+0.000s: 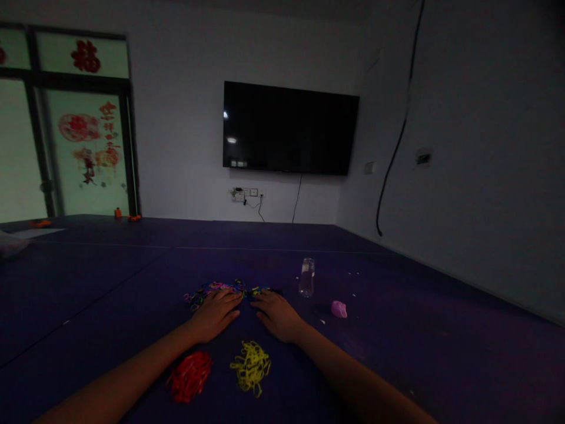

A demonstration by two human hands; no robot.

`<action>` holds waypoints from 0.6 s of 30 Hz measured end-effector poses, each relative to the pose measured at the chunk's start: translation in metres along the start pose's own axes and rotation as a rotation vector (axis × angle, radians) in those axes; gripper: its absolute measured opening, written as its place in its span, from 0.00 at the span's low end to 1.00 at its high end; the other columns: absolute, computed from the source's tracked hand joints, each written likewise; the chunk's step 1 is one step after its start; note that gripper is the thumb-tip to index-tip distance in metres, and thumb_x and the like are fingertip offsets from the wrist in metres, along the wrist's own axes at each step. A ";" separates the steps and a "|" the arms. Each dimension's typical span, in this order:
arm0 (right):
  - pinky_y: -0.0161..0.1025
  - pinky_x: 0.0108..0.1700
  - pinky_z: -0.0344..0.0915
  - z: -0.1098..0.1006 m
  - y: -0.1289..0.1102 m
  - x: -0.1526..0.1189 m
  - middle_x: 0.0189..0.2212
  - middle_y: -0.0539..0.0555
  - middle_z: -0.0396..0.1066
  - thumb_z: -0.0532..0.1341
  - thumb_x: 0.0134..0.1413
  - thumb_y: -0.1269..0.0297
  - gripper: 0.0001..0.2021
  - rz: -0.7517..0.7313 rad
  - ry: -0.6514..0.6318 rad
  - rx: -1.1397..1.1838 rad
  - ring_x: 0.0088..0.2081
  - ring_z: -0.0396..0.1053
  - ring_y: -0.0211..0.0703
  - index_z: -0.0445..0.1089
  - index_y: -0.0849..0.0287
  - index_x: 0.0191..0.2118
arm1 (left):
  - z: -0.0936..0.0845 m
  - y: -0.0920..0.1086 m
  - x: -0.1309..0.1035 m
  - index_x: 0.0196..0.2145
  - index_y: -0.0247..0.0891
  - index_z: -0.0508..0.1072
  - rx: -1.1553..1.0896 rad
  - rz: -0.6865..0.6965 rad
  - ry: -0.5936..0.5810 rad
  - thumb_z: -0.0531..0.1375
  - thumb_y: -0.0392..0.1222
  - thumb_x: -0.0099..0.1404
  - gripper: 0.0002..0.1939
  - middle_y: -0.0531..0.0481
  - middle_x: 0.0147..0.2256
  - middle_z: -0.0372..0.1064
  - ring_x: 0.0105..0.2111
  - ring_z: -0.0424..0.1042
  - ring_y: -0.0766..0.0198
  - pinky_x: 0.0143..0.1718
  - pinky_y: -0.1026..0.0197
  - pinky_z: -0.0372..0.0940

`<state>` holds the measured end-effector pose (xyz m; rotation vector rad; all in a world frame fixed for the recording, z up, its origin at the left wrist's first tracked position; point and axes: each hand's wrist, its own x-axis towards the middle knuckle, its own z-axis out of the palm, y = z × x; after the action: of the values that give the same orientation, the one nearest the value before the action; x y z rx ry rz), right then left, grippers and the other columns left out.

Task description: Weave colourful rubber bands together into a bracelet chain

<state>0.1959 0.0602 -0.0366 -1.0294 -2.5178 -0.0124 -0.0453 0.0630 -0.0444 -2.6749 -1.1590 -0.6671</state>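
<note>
My left hand (216, 315) lies flat, fingers stretched forward, over the near edge of a spread of mixed-colour rubber bands (203, 292). Mirroring it, my right hand (278, 315) rests palm down with its fingertips on the right part of the same spread. Part of the bands is hidden under both hands. Between my forearms sit two sorted heaps: red rubber bands (190, 377) beside my left forearm, and yellow rubber bands (251, 366) to the right of them.
Beyond my right hand a clear bottle (306, 277) stands on the purple surface (145, 277). A crumpled pink lump (339, 309) and small white scraps lie near it. A black television (289, 129) hangs on the far wall. Small orange objects (134, 218) sit by the door.
</note>
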 end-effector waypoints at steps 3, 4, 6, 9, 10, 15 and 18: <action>0.49 0.61 0.53 0.000 0.000 0.001 0.56 0.57 0.64 0.53 0.59 0.65 0.18 -0.009 0.012 0.006 0.59 0.57 0.50 0.69 0.58 0.53 | 0.000 -0.001 0.000 0.56 0.44 0.66 0.007 -0.013 0.005 0.48 0.51 0.70 0.21 0.47 0.54 0.66 0.57 0.59 0.54 0.57 0.48 0.53; 0.49 0.60 0.53 0.000 0.000 0.001 0.56 0.58 0.64 0.53 0.59 0.65 0.18 -0.010 0.015 0.007 0.59 0.57 0.49 0.69 0.58 0.53 | 0.001 -0.001 0.000 0.56 0.44 0.66 0.016 -0.018 0.009 0.48 0.51 0.70 0.21 0.46 0.54 0.66 0.57 0.59 0.54 0.57 0.47 0.53; 0.48 0.60 0.54 -0.001 0.000 0.000 0.55 0.58 0.65 0.53 0.59 0.65 0.17 -0.012 0.017 0.009 0.58 0.58 0.49 0.70 0.58 0.52 | 0.002 -0.002 0.000 0.55 0.44 0.67 0.038 -0.035 0.002 0.49 0.52 0.69 0.21 0.45 0.54 0.66 0.57 0.59 0.53 0.57 0.47 0.54; 0.48 0.60 0.54 -0.001 -0.001 0.000 0.55 0.58 0.66 0.53 0.59 0.65 0.17 -0.013 0.019 0.008 0.58 0.59 0.49 0.70 0.59 0.52 | 0.003 -0.003 -0.001 0.55 0.43 0.67 0.069 -0.064 -0.015 0.49 0.53 0.69 0.22 0.44 0.54 0.65 0.56 0.60 0.51 0.56 0.46 0.55; 0.47 0.60 0.54 -0.002 -0.002 0.000 0.55 0.58 0.66 0.53 0.59 0.65 0.17 -0.015 0.020 0.007 0.57 0.60 0.49 0.70 0.58 0.52 | 0.003 -0.003 -0.001 0.55 0.43 0.68 0.074 -0.066 -0.014 0.49 0.53 0.69 0.22 0.44 0.54 0.65 0.56 0.60 0.51 0.56 0.46 0.55; 0.47 0.59 0.55 -0.002 -0.003 0.001 0.55 0.60 0.65 0.52 0.59 0.65 0.19 0.000 0.019 -0.025 0.57 0.59 0.49 0.67 0.62 0.54 | 0.005 -0.006 -0.001 0.56 0.43 0.66 0.061 -0.061 -0.015 0.48 0.55 0.69 0.23 0.45 0.56 0.63 0.58 0.58 0.52 0.58 0.46 0.53; 0.44 0.58 0.56 -0.002 -0.001 0.005 0.55 0.61 0.64 0.50 0.59 0.67 0.19 0.041 0.019 -0.051 0.57 0.59 0.48 0.65 0.64 0.55 | 0.005 -0.007 0.001 0.57 0.42 0.64 0.026 -0.069 -0.066 0.47 0.54 0.70 0.24 0.45 0.58 0.61 0.59 0.56 0.52 0.59 0.46 0.52</action>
<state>0.1927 0.0619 -0.0333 -1.0956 -2.4909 -0.0740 -0.0482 0.0705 -0.0485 -2.6651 -1.2725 -0.5746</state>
